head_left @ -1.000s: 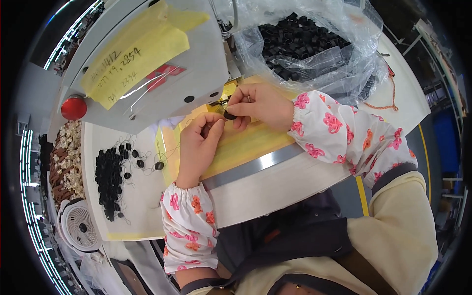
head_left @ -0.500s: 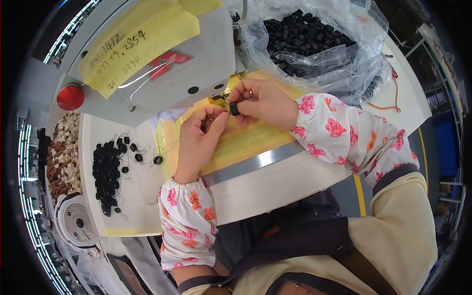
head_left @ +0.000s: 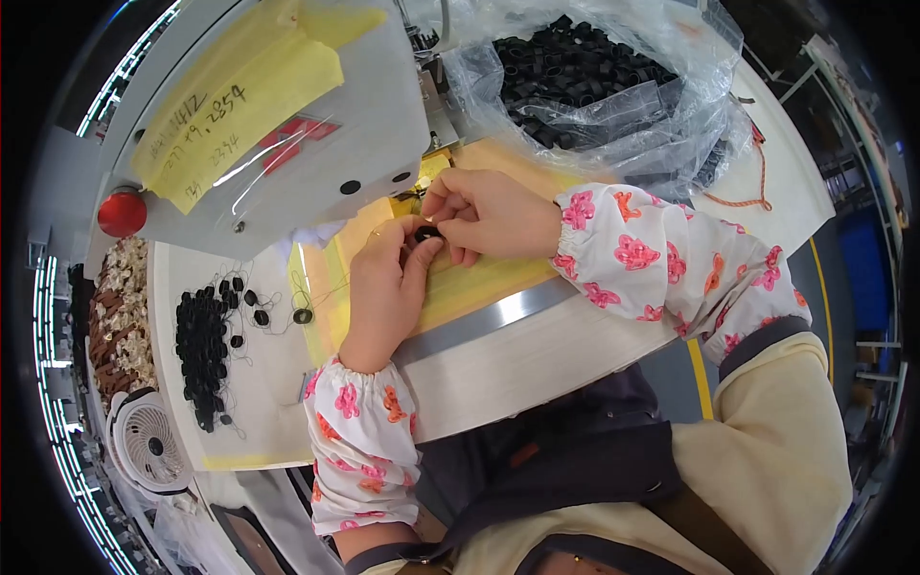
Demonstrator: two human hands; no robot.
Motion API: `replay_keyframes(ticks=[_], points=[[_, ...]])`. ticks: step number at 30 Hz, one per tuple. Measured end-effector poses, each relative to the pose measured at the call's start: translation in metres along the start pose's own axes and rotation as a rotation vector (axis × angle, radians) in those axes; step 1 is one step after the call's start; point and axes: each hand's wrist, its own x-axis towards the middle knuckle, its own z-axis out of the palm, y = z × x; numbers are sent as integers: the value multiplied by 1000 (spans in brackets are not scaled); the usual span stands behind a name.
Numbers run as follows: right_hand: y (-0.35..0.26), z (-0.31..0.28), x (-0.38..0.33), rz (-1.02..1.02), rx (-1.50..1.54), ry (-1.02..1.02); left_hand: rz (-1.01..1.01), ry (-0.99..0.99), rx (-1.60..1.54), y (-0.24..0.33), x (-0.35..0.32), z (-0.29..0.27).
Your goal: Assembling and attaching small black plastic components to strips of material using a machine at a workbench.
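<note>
My left hand [head_left: 383,287] and my right hand [head_left: 479,213] meet over the yellow pad [head_left: 479,283] on the white table, just below the grey machine [head_left: 287,125]. Together their fingertips pinch a small black ring [head_left: 427,233]. Both forearms wear white sleeves with pink flowers. Most of the ring is hidden by my fingers.
A heap of black rings with threads [head_left: 203,340] lies left on the table [head_left: 537,355]. A clear plastic bag of black rings [head_left: 594,77] sits behind my right hand. A red knob [head_left: 122,213], brown and white pieces [head_left: 115,326] and a small white fan [head_left: 149,446] stand at the left.
Both hands have shifted slightly down and away from the machine, still together on the black ring.
</note>
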Motion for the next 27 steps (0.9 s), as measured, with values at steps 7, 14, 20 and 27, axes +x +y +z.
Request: replay_keyframes(ticks=[7, 14, 20, 27], points=[[9, 5, -2, -785, -675, 161, -201, -10, -435, -2, 5, -5], [15, 6, 0, -798, -660, 247, -420, -62, -578, -3, 9, -11], [11, 11, 4, -534, -528, 245, -129, 57, -387, -14, 8, 4], [12, 9, 15, -506, -475, 127, -186, 52, -340, -27, -3, -5]])
